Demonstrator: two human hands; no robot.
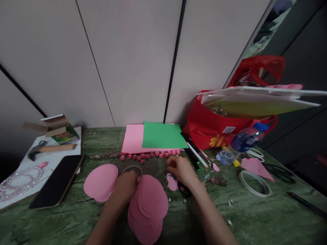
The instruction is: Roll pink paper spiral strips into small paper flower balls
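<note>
My left hand [127, 186] rests closed on a clear tape ring [133, 169] at the top edge of a pile of pink paper circles [149, 207]. A second stack of pink circles [101, 181] lies just to its left. My right hand [180, 169] is curled, fingers down, over a small pink paper cut-out [172, 183] and what looks like black scissors [184, 189]. A row of small red pom-poms [149, 156] runs just beyond both hands, in front of a pink sheet [132, 139] and a green sheet [161, 135].
A black phone [57, 181], hammer [51, 149], bead string [19, 178] and small box [60, 131] lie at left. At right stand a red bag [217, 127], a water bottle [241, 141], pens [195, 153], a tape roll [254, 183], a pink scrap [254, 167] and scissors [279, 172].
</note>
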